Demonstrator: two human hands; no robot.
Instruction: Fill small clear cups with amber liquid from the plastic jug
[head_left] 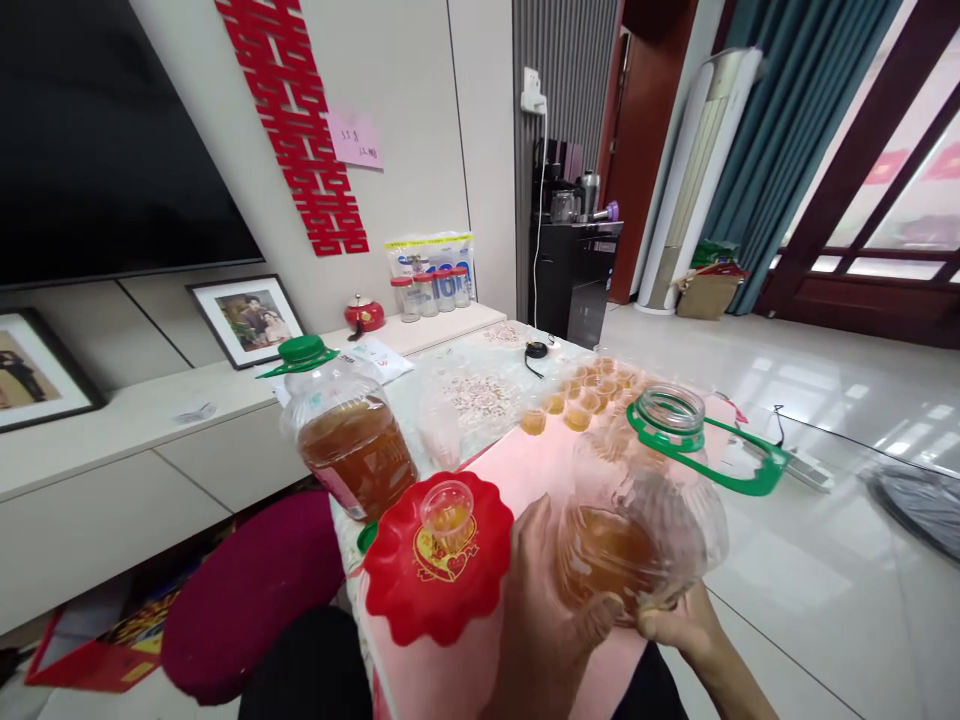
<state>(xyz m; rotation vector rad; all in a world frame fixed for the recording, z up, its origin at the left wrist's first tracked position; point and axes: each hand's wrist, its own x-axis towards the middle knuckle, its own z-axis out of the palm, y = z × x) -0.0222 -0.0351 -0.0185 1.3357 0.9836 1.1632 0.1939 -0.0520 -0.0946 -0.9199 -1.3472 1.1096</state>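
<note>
Both my hands hold a large clear plastic jug, partly filled with amber liquid. Its mouth is uncapped, and a green carry handle juts to the right from the neck. My left hand grips the jug's near left side; my right hand is at its lower right. Left of them lies a red scalloped plate, bearing a small clear cup with some amber liquid inside. Behind the plate stands a second jug with a green cap, also holding amber liquid.
Many small cups of amber liquid stand in a cluster on the pink-covered table. A green cap is partly hidden behind the plate. A maroon stool is on the left, and a white cabinet runs along the wall.
</note>
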